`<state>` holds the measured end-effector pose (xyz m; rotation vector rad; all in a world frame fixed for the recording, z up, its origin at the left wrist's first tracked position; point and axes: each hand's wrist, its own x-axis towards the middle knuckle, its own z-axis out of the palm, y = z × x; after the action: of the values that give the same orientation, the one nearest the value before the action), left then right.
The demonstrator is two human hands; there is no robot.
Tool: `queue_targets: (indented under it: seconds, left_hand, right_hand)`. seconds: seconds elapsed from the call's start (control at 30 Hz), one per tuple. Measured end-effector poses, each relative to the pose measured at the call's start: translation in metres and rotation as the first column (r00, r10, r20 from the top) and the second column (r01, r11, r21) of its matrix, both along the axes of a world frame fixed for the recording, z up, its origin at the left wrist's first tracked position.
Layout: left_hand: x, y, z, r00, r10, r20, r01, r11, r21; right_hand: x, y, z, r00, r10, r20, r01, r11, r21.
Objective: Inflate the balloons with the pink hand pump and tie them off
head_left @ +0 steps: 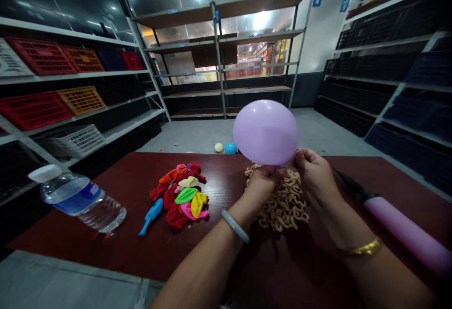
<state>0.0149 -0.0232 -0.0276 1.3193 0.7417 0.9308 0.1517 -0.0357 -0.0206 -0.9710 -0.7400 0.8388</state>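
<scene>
An inflated lilac balloon [265, 131] stands above the table, its neck end down toward my hands. My left hand [264, 179], with a pale bangle at the wrist, is closed on the balloon at its underside. Close by on the right, my right hand [316, 170] is pinched shut beside the balloon's lower edge; what its fingertips hold is hidden. Under and between both hands spreads a heap of tan curled pieces [282, 210]. To the left lies a pile of uninflated balloons [186, 196] in red, green, yellow, pink and other colours, with a blue one [151, 216] apart.
A water bottle [83, 198] leans in view at the table's left. On the right lies a pink-and-black balloon pump [406, 231]. Beyond the dark red table [120, 182], a blue balloon [230, 148] and a cream one [218, 147] rest on the floor. Shelves with crates [42, 55] stand around.
</scene>
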Motion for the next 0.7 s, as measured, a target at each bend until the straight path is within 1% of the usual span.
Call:
queue_targets:
  seconds: [0.07,0.13,0.2,0.27,0.33,0.4,0.47,0.5,0.6,0.7]
  left_hand:
    - [0.002,-0.005,0.001,0.999,-0.036,0.031,0.037,0.999,-0.033]
    - [0.003,-0.006,0.000,0.997,-0.017,0.069,0.021,0.998,-0.055]
    - [0.002,-0.002,-0.002,0.995,0.055,0.082,-0.050,0.997,-0.055]
    - [-0.001,0.005,-0.006,0.988,0.149,0.049,-0.147,0.989,-0.025]
    - [-0.004,0.013,-0.009,0.974,0.225,-0.033,-0.222,0.972,0.074]
    - [-0.006,0.017,-0.010,0.949,0.285,-0.132,-0.249,0.939,0.240]
    - [-0.006,0.017,-0.009,0.912,0.331,-0.242,-0.227,0.900,0.372]
    - [-0.005,0.016,-0.008,0.890,0.344,-0.299,-0.208,0.890,0.406]
    - [-0.005,0.014,-0.004,0.846,0.323,-0.425,-0.136,0.900,0.414]
    - [-0.010,0.018,-0.001,0.845,0.295,-0.446,-0.095,0.904,0.418]
  right_hand:
    - [0.002,0.000,0.001,0.999,-0.031,-0.022,0.031,1.000,0.001]
    - [0.002,-0.001,0.001,0.999,-0.033,-0.019,0.032,0.999,-0.023]
    - [0.000,-0.001,0.000,1.000,-0.017,0.018,0.018,0.998,-0.055]
    - [-0.004,0.001,-0.003,0.997,0.027,0.076,-0.020,0.996,-0.088]
    - [-0.009,0.003,-0.008,0.978,0.097,0.185,-0.076,0.990,-0.118]
    - [-0.014,0.006,-0.014,0.940,0.143,0.311,-0.108,0.986,-0.128]
    - [-0.017,0.008,-0.019,0.907,0.140,0.397,-0.097,0.987,-0.126]
    - [-0.017,0.009,-0.020,0.903,0.126,0.411,-0.081,0.989,-0.123]
    - [-0.018,0.010,-0.023,0.912,0.076,0.402,-0.030,0.992,-0.121]
    - [-0.019,0.017,-0.024,0.907,0.046,0.419,0.009,0.992,-0.128]
